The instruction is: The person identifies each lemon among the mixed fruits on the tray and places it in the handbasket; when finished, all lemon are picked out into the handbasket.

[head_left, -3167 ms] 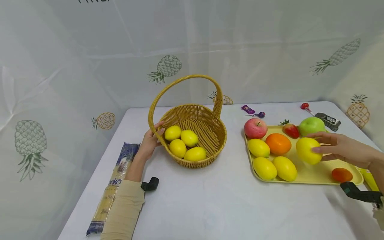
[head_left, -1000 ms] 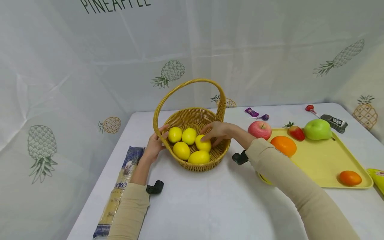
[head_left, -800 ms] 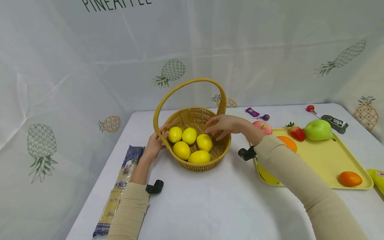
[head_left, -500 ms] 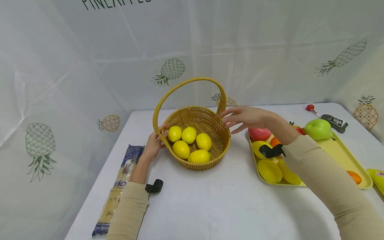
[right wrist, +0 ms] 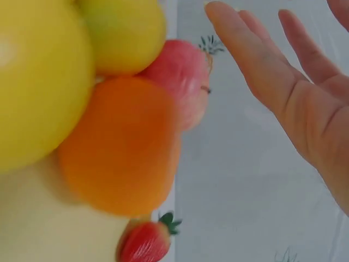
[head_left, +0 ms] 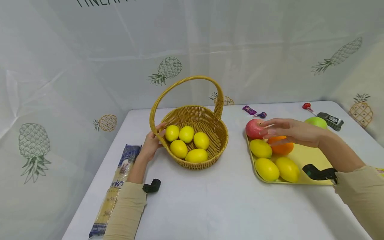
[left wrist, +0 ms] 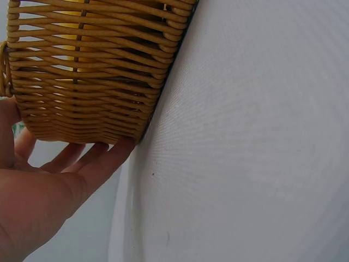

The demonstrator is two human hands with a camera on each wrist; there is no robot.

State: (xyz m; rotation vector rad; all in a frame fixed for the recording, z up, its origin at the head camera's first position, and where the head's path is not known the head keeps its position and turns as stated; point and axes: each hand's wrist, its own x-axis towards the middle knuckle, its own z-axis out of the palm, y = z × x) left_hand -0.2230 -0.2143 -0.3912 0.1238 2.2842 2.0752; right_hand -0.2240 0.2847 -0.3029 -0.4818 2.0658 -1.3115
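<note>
My left hand (head_left: 150,143) holds the left side of a woven basket (head_left: 210,125) by the foot of its tall handle; in the left wrist view its fingertips (left wrist: 122,146) press the outer wall. Several lemons (head_left: 196,155) lie inside. Out to the right, my right hand (head_left: 295,131) hovers with spread fingers above a yellow tray (head_left: 310,155), holding nothing. Beneath and beside it are an orange (head_left: 286,149), a red apple (head_left: 253,129) and three lemons (head_left: 287,169). A green pear (head_left: 316,122) is partly hidden behind this hand. The strawberry (right wrist: 144,243) shows in the right wrist view.
A long bag of pasta (head_left: 115,190) lies left of the basket, beside the left forearm. Behind the tray are a purple candy (head_left: 249,110), a purple lollipop (head_left: 261,115), a red lollipop (head_left: 306,106) and a dark packet (head_left: 330,120). A cloth wall hangs behind.
My right hand carried a lemon from the tray into the basket, let go of it there, then moved back right over the tray. The left hand stayed at the basket.
</note>
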